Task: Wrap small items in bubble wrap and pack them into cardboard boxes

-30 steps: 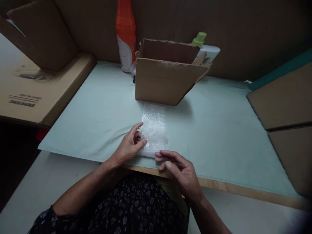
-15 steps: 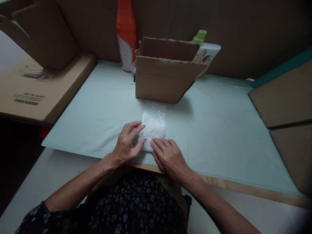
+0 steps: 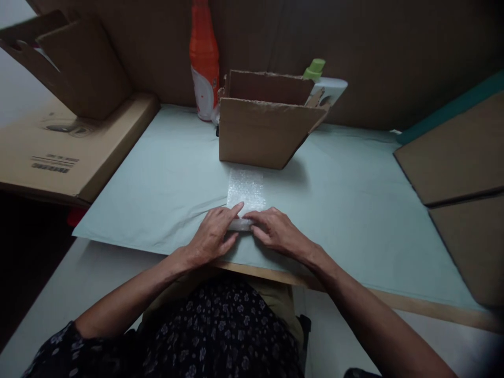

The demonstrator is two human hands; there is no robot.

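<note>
- In the head view, pinching the right end of the folded near edge of the bubble wrap (image 3: 246,186) with the right hand (image 3: 279,232), fingers curled close to the thumb.
- Reaching round the left end of that fold with the left hand (image 3: 210,234), forefinger stretched out and thumb set apart; cannot tell whether gripping.
- Seeing the rest of the wrap flat on the pale green surface (image 3: 354,210), straight beyond the fingers.
- Facing an open cardboard box (image 3: 255,131) just past the wrap's far end, blocking the way forward.
- Making out a green cap (image 3: 315,69) and a white plastic piece (image 3: 334,88) behind that box, right of the fingers, partly hidden.
- Spotting an orange bottle (image 3: 205,52) upright beyond the fingers, slightly left.
- Finding a flat carton (image 3: 98,152) well left of the fingers, bearing an open carton (image 3: 90,73).
- Bounded well to the right by brown cardboard (image 3: 452,152).
</note>
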